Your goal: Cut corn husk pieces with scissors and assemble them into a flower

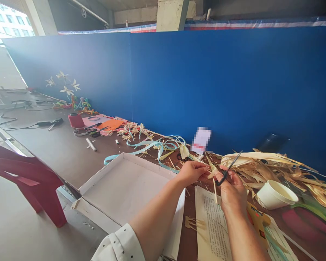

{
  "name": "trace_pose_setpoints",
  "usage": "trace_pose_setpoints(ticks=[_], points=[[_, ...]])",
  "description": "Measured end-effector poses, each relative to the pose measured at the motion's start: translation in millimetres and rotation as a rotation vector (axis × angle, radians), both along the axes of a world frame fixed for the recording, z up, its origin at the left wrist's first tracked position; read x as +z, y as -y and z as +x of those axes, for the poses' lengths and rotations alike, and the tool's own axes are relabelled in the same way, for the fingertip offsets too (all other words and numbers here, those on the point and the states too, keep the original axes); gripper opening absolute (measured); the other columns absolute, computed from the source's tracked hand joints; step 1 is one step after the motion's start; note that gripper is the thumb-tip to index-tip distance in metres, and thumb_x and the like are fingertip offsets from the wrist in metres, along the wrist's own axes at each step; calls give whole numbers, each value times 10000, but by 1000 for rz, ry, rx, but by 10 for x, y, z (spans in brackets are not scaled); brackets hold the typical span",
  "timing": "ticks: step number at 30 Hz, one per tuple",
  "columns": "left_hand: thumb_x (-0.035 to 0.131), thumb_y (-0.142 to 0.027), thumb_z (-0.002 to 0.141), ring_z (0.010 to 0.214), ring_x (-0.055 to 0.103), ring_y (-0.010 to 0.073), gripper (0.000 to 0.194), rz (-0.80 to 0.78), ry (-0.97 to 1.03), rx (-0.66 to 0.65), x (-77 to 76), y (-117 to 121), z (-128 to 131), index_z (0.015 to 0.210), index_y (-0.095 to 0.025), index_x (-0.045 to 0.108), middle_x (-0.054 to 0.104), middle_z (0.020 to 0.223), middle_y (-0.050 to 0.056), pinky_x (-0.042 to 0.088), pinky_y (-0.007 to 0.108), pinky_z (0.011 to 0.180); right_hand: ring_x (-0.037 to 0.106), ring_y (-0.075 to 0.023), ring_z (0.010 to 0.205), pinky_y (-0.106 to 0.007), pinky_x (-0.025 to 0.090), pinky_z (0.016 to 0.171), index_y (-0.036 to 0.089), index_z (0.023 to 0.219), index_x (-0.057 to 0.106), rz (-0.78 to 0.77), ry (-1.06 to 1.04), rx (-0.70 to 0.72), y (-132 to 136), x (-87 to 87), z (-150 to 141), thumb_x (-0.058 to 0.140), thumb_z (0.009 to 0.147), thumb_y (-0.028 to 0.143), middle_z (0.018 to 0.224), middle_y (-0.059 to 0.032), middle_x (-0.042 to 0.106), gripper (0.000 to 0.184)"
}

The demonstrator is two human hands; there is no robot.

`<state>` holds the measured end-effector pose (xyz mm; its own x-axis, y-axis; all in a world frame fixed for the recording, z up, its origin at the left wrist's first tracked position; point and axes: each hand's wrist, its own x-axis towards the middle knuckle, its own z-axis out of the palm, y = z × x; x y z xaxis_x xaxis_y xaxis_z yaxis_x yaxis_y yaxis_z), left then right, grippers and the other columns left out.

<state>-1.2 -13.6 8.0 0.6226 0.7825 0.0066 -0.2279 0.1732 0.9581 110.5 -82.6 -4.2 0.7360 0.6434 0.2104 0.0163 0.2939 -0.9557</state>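
Above the printed sheet (210,224), my right hand (233,190) is closed around a pair of scissors (232,165), whose blades point up and to the right. A pale dried husk piece (213,172) with a thin stem shows at its thumb and fingers. Close by on the left, my left hand (191,172) is closed in a pinch, its fingertips near the husk. What those fingers hold is too small to make out. A heap of dried corn husks (271,168) lies just beyond my right hand.
A shallow white box (97,177) sits left of my hands. A cream cup (277,195) stands at right. Light-blue ribbon (143,148), husk scraps and a red thread spool (76,120) lie farther left. A blue panel (206,79) rises behind the table; a red chair (38,181) stands at left.
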Motion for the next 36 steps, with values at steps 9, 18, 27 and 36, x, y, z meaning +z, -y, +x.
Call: trace_pose_setpoints(ticks=[9,18,27,36], points=[[780,-358,597,596,603,115,338,67,-75,-116,13,71,-21,799,-129,636,626,677,13,521,264,599,628,-137,757,-225,493,654,227,1068,661,-17,-11,-58,10,3,10,803,589,337,907,-20,697,512],[685,-267,713,571,600,104,162,166,-157,-94,-41,59,19,765,-130,615,625,666,3,527,257,595,644,-149,766,-222,508,637,232,1100,647,-16,35,-36,2,-25,22,788,605,349,892,-20,706,528],[680,-225,711,591,598,103,117,88,-139,-102,22,70,-18,773,-131,648,629,670,10,523,255,613,636,-143,779,-220,495,653,224,1082,653,-12,44,-16,29,27,8,791,596,304,893,-19,701,512],[801,-346,561,575,535,71,332,-26,-48,-28,40,46,-41,740,-106,660,599,665,15,486,246,642,604,-129,724,-229,476,649,224,1071,666,-16,9,-15,49,92,-83,799,559,247,840,-1,681,530]])
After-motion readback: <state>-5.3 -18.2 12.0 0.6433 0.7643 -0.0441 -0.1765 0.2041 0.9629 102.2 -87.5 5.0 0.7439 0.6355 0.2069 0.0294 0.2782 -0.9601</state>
